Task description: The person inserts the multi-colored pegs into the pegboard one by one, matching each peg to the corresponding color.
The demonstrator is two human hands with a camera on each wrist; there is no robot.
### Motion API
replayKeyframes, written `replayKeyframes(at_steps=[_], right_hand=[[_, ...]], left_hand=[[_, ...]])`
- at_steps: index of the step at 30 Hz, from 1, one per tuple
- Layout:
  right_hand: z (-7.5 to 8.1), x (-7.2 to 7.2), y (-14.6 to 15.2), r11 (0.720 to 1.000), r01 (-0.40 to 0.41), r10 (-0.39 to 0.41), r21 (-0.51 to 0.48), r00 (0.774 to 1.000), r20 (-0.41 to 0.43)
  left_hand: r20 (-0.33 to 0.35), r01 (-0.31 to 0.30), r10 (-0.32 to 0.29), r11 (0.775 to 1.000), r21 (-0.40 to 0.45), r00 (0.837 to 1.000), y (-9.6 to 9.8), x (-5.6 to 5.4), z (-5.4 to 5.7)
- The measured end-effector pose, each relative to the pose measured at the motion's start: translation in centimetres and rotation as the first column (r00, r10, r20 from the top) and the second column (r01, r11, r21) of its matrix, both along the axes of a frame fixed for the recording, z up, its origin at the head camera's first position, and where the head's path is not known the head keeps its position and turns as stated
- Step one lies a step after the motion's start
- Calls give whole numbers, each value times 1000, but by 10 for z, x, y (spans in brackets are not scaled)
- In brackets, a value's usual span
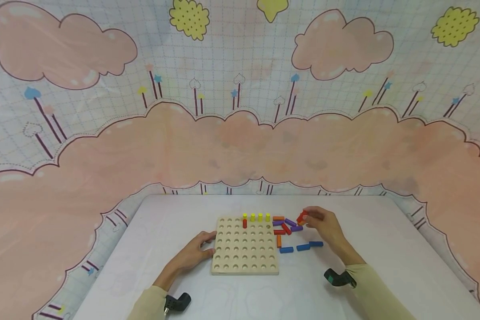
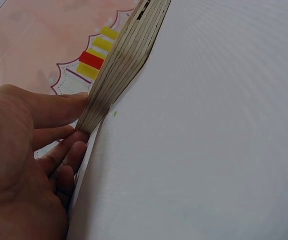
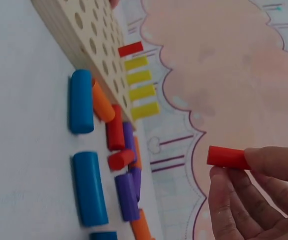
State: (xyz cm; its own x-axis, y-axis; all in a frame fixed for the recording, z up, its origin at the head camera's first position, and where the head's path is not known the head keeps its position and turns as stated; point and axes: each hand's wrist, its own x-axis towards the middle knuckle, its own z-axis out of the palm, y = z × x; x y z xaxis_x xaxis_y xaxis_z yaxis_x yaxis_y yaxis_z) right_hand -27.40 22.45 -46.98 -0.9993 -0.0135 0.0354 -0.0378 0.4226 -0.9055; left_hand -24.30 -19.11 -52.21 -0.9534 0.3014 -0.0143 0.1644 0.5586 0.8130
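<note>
We look down at a white bench (image 1: 176, 213), where a square wooden pegboard (image 1: 236, 252) drilled with rows of round holes lies flat near the middle. Four yellow pegs (image 1: 260, 217) stand upright at the right end of its far row. One standing red peg (image 1: 245, 223) sits one row nearer, in front of the leftmost yellow one. Our left hand (image 1: 193, 252), fingers partly bent, grips the board's left edge. Our right hand (image 1: 322, 224) is closed to a pinch, with a raised red peg (image 3: 226, 157) between thumb and fingertips, above the bench and to the right of the board. Between the board and that hand we find loose orange, purple and red pegs (image 1: 279, 232) lying on their sides, close together and some touching. Nearer us, three blue pegs (image 1: 303, 247) lie in a slanting line. Both arms wear pale sleeves (image 1: 380, 289) and small black wrist cameras (image 1: 339, 278). Behind the bench hangs a backdrop (image 1: 240, 151) of pink clouds, yellow shapes and tiny stars.
</note>
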Motion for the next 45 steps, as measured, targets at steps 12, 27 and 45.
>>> replayKeyframes(at_steps=[12, 27, 45], right_hand=[[9, -5, -31, 1000, 4, -4, -2, 1000, 3], [5, -11, -72, 998, -17, 19, -68, 999, 32], [-9, -16, -113, 981, -46, 47, -187, 999, 4]], left_hand=[[12, -8, 8, 1000, 8, 1000, 1, 0, 0], [22, -23, 23, 1000, -8, 999, 0, -2, 2], [38, -31, 31, 1000, -6, 999, 1, -3, 2]])
